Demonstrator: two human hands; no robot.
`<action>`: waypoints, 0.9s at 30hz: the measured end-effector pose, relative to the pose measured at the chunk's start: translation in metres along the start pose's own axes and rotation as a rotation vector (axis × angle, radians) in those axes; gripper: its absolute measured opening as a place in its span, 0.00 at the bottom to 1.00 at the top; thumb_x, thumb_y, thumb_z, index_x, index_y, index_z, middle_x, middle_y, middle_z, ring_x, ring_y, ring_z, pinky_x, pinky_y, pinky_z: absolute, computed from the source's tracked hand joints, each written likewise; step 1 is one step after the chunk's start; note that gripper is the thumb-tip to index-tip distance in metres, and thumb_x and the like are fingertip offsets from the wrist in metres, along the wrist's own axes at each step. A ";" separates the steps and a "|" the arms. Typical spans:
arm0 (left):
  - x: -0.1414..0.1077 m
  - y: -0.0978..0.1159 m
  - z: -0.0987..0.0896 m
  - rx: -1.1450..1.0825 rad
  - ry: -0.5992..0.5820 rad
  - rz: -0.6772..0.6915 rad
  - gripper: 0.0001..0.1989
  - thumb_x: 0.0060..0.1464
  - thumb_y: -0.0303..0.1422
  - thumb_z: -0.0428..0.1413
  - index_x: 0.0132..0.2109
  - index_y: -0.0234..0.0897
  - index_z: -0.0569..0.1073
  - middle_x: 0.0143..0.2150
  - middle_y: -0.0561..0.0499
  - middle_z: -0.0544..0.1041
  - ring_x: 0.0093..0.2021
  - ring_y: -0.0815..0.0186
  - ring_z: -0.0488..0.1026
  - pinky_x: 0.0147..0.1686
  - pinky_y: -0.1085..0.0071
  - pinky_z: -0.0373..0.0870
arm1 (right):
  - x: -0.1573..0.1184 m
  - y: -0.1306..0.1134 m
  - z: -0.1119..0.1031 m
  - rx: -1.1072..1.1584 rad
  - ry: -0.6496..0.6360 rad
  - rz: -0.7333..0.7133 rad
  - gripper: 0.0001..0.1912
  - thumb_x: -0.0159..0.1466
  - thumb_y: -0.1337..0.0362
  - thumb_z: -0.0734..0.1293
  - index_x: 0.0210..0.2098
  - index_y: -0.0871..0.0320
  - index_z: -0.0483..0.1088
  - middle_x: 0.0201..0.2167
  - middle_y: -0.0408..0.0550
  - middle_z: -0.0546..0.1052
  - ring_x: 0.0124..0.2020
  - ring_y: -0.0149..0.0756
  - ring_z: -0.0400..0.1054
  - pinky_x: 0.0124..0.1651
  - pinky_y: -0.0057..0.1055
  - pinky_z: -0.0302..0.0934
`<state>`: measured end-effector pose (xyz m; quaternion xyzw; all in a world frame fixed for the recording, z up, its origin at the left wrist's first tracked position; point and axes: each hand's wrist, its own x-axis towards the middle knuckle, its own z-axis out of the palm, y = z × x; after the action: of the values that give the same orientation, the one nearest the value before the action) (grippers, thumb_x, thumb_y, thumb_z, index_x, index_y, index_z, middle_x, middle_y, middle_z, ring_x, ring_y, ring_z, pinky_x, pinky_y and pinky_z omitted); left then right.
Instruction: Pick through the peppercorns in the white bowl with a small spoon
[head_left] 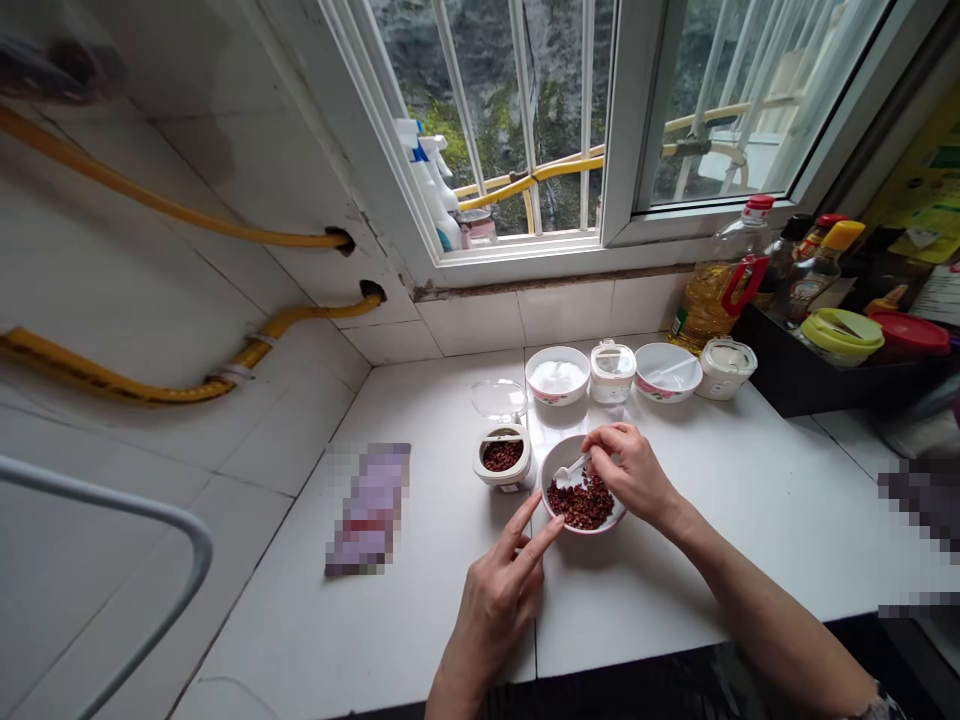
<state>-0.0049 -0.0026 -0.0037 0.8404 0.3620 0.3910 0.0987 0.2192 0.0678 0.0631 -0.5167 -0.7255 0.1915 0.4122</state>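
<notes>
In my right hand [626, 470] a small white plastic spoon [571, 472] is pinched, its bowl end tilted down over dark red dried peppercorns [589, 503]. These lie in a white bowl with a pink rim [550, 462]. My left hand [506, 585] holds nothing; two stretched fingers rest against the bowl's near left rim, and the others are partly hidden. Just left of the bowl stands a small white seasoning jar [502, 482], also containing dark red peppercorns, with its clear lid [500, 400] raised.
Behind are a bowl of white granules [557, 377], a lidded jar [613, 372], another bowl with a white spoon [667, 375] and a white jar [726, 370]. An oil bottle [709, 290] and a black condiment box [795, 375] stand right. A purple packet [371, 510] lies left.
</notes>
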 end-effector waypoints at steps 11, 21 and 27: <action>-0.001 -0.001 0.002 0.007 0.010 0.009 0.30 0.62 0.16 0.47 0.67 0.43 0.67 0.69 0.37 0.66 0.39 0.71 0.78 0.41 0.75 0.78 | 0.002 0.006 -0.002 -0.002 0.015 0.034 0.10 0.61 0.71 0.61 0.28 0.54 0.71 0.23 0.42 0.79 0.31 0.38 0.73 0.55 0.44 0.63; -0.001 -0.001 0.002 -0.010 0.004 0.001 0.30 0.62 0.16 0.47 0.67 0.43 0.67 0.70 0.38 0.65 0.39 0.71 0.78 0.41 0.74 0.79 | 0.001 0.002 0.001 0.224 -0.110 0.140 0.09 0.60 0.71 0.60 0.27 0.54 0.69 0.18 0.39 0.76 0.24 0.34 0.71 0.47 0.38 0.66; -0.001 0.000 0.001 -0.013 -0.005 -0.009 0.30 0.62 0.16 0.48 0.67 0.43 0.67 0.70 0.37 0.65 0.39 0.71 0.78 0.41 0.74 0.78 | 0.003 -0.001 -0.003 0.500 -0.117 0.386 0.06 0.57 0.65 0.62 0.29 0.55 0.71 0.18 0.40 0.75 0.22 0.33 0.69 0.30 0.30 0.64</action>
<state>-0.0042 -0.0032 -0.0048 0.8391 0.3631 0.3907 0.1068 0.2206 0.0697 0.0665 -0.5157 -0.5671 0.4678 0.4399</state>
